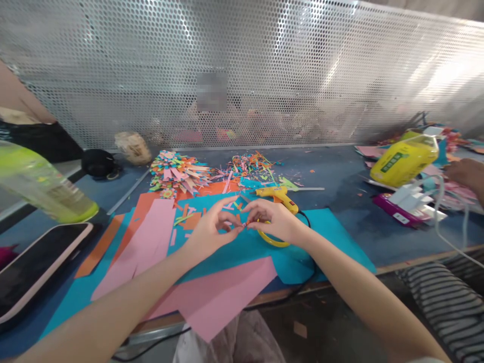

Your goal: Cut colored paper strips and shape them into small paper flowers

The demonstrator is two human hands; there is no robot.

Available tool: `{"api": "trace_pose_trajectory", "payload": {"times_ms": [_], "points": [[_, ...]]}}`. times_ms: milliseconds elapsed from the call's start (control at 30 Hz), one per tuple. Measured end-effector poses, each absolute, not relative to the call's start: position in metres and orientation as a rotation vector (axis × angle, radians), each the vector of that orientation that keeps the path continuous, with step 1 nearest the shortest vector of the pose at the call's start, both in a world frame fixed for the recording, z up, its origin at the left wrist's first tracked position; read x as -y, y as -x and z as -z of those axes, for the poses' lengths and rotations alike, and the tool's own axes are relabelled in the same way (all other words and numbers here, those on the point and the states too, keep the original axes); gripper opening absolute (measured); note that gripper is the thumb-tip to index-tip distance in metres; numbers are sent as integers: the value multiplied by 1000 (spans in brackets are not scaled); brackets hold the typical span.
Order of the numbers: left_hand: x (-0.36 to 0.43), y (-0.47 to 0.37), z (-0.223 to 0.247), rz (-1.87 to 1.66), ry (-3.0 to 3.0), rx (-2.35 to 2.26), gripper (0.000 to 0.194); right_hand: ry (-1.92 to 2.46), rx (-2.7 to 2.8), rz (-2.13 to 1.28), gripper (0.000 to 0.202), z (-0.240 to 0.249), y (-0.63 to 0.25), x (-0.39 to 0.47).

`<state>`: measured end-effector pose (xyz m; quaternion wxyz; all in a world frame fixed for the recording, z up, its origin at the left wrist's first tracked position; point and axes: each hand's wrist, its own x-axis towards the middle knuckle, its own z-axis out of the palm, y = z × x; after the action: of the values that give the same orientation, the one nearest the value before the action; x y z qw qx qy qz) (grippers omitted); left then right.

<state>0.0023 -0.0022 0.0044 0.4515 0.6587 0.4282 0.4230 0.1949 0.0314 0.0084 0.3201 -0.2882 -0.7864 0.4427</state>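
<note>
My left hand (217, 224) and my right hand (274, 219) meet fingertip to fingertip above a blue paper sheet (321, 227). Both are closed in a pinch on a tiny orange paper strip (247, 223), mostly hidden by the fingers. Short cut paper strips (185, 219) lie beside my left hand. Just beyond my right hand rests a yellow hot glue gun (278, 193) with a black cord. A yellow loop (274, 242), partly covered by my right hand, looks like a scissors handle. Behind the hands sit a bundle of folded paper pieces (177, 174) and a heap of paper scraps (251, 166).
Pink paper sheets (223, 292) overhang the front table edge. At left are a phone (38, 272) and a green-tinted bottle (45, 184). A yellow package (404, 159) and a purple box (401, 209) stand right, near another person's hand (467, 174). A perforated metal panel (287, 75) closes the back.
</note>
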Motion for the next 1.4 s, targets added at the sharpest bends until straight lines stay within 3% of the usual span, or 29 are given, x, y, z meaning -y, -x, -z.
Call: {"api": "trace_pose_trajectory", "payload": {"times_ms": [633,1033,1167,1400], "points": [[3,-3,-8,-1027,-1436,-1014,67,620,2078,-1188,17,-12,-197,-32],[3,-7,-10,-1058,-1335,-1022,80,677,2221,-691,25,-14,-195,-31],[1,-6,-7,-1063,-1324,-1008,82,681,2240,-682,28,-13,-196,-30],[-1,-4,-5,-1011,-1316,-969,79,642,2241,-811,13,-18,-195,-28]]}}
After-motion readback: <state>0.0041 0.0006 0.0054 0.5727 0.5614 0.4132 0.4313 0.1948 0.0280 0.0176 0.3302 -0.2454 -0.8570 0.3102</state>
